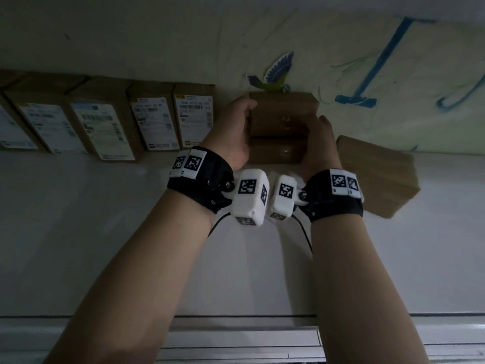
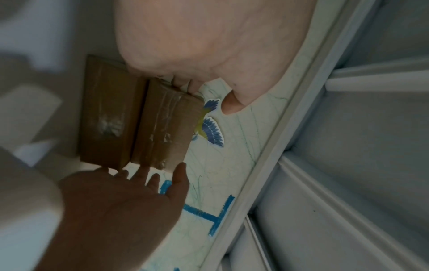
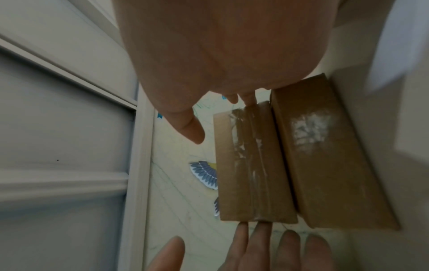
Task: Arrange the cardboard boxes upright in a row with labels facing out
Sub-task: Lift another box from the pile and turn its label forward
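Observation:
Two plain brown cardboard boxes (image 1: pixel 283 114) (image 1: pixel 278 152) lie pressed together against the scribbled wall, with no label showing. My left hand (image 1: pixel 233 132) presses their left ends and my right hand (image 1: pixel 321 143) presses their right ends. In the left wrist view my right hand's straight, spread fingers (image 2: pixel 148 181) touch the box ends (image 2: pixel 164 128). From the right wrist, my left hand's straight fingertips (image 3: pixel 241 231) meet the taped box (image 3: pixel 250 165), which lies beside its neighbour (image 3: pixel 325 155). To the left stands a row of several upright boxes (image 1: pixel 105 122) with white labels facing me.
Another brown box (image 1: pixel 378 174) lies tilted to the right of my right wrist, no label showing. A bird sticker (image 1: pixel 278 72) and blue crayon marks (image 1: pixel 367 74) cover the wall behind. The white surface (image 1: pixel 105 232) runs to a front edge (image 1: pixel 236 316).

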The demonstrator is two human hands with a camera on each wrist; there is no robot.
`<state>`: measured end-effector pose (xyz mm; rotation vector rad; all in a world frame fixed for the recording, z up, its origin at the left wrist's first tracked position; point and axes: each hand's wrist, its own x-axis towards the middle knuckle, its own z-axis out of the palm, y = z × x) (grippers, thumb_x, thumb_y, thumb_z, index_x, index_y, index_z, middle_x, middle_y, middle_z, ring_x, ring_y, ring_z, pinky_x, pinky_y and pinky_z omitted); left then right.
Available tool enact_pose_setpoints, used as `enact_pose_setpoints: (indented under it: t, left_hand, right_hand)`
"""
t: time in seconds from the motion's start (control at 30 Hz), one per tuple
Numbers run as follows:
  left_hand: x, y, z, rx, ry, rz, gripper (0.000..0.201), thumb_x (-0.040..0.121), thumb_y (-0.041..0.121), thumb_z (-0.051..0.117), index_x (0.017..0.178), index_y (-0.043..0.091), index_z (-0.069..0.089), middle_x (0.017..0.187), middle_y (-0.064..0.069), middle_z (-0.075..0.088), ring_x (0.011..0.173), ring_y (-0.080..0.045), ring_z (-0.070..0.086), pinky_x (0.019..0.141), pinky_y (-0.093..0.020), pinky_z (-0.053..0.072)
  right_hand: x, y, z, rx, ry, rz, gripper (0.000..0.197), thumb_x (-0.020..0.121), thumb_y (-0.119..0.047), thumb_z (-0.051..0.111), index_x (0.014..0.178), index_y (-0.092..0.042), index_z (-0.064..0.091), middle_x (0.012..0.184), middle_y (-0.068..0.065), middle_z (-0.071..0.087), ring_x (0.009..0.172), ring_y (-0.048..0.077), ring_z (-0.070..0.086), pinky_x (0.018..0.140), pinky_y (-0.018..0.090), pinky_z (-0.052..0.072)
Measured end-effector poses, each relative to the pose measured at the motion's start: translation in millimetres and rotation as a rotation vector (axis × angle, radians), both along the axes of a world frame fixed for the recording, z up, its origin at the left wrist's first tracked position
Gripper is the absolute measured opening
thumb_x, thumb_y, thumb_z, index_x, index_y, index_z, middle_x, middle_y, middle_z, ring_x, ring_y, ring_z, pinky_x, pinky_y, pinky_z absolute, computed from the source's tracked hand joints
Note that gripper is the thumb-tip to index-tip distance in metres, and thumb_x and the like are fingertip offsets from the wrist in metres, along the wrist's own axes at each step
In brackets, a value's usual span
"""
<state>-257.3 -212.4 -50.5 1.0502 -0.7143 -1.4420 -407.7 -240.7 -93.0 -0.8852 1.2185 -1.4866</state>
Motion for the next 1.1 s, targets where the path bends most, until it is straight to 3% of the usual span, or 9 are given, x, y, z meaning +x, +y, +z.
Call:
enact_pose_setpoints:
  t: [0.13,0.23,0.37,0.47,0.57,0.7,0.9,1.03,1.1]
  left_hand:
    - [5.0,2.1,-10.5,0.003,-0.093,0.011,0.019,0.106,0.028,0.052,0.099,0.020,0.068,0.099,0.001,0.069,0.086,-0.013,0.060,0.063,-0.022,0.048]
    - [11.1,1.7,-21.9,-0.009,-0.067,0.057,0.020,0.104,0.031,0.055,0.091,0.024,0.069,0.090,0.004,0.069,0.083,-0.014,0.057,0.076,-0.032,0.040]
    - [16.5,3.7,-35.3,0.026,0.089,0.025,0.021,0.104,0.036,0.057,0.106,0.018,0.068,0.096,-0.005,0.073,0.094,-0.027,0.069,0.090,-0.042,0.058]
    - [18.5,1.6,-43.0,0.056,0.254,-0.026,0.038,0.102,0.039,0.058,0.133,0.016,0.064,0.126,-0.017,0.068,0.118,-0.043,0.069,0.102,-0.063,0.054]
    - [19.0,-1.8,-47.2,0.085,0.292,-0.087,0.050,0.102,0.045,0.054,0.147,0.022,0.056,0.137,-0.020,0.064,0.117,-0.048,0.070,0.110,-0.064,0.047]
    - [22.0,-6.9,-50.0,0.100,0.359,-0.030,0.035,0.102,0.033,0.050,0.130,0.013,0.056,0.135,-0.019,0.063,0.121,-0.049,0.067,0.110,-0.061,0.048]
    - [33.1,-14.9,-54.1,0.065,0.453,0.121,0.038,0.089,-0.002,0.029,0.113,0.008,0.056,0.125,-0.022,0.060,0.127,-0.041,0.059,0.104,-0.065,0.052]
    - [35.7,-13.4,-52.4,0.030,0.404,0.189,0.045,0.088,-0.003,0.029,0.115,0.011,0.063,0.134,-0.024,0.068,0.135,-0.041,0.060,0.108,-0.058,0.052]
    - [37.3,-11.3,-51.2,0.005,0.409,0.238,0.030,0.094,0.004,0.037,0.100,0.012,0.065,0.111,-0.018,0.078,0.119,-0.038,0.068,0.104,-0.052,0.054]
  right_hand:
    - [0.8,16.4,4.8,-0.022,0.043,0.002,0.079,0.100,-0.040,0.064,0.169,-0.023,0.030,0.163,-0.001,0.048,0.133,0.014,0.052,0.117,0.042,0.046]
    - [10.2,22.3,4.5,-0.102,0.049,-0.059,0.081,0.084,-0.046,0.069,0.157,-0.015,0.052,0.150,0.007,0.063,0.130,0.024,0.065,0.107,0.041,0.057]
    - [24.3,29.3,1.3,-0.160,0.068,-0.105,0.069,0.074,-0.051,0.067,0.139,-0.029,0.066,0.148,0.007,0.058,0.134,0.022,0.060,0.113,0.042,0.054]
    - [25.7,38.0,0.5,-0.155,0.050,-0.053,0.054,0.088,-0.038,0.068,0.141,-0.030,0.061,0.149,0.007,0.056,0.130,0.019,0.061,0.095,0.023,0.058]
    - [20.7,37.8,-2.6,-0.186,-0.028,-0.006,0.042,0.104,-0.013,0.062,0.145,-0.022,0.055,0.140,0.007,0.065,0.110,0.010,0.070,0.075,0.014,0.060]
    - [22.3,40.4,-3.6,-0.205,-0.118,-0.035,0.037,0.102,-0.016,0.065,0.138,-0.017,0.057,0.130,0.013,0.072,0.110,0.025,0.075,0.091,0.037,0.064]
    - [29.4,44.1,-7.6,-0.131,-0.169,0.022,0.053,0.086,-0.048,0.077,0.121,-0.016,0.055,0.107,0.004,0.062,0.100,0.021,0.065,0.093,0.044,0.058]
    - [31.2,42.7,-10.0,-0.095,-0.151,0.052,0.050,0.095,-0.031,0.080,0.131,-0.020,0.047,0.126,0.008,0.067,0.114,0.027,0.071,0.100,0.052,0.063]
    - [30.6,42.2,-9.4,-0.080,-0.184,0.042,0.048,0.098,-0.023,0.076,0.136,-0.018,0.047,0.127,0.008,0.067,0.117,0.030,0.071,0.096,0.057,0.064]
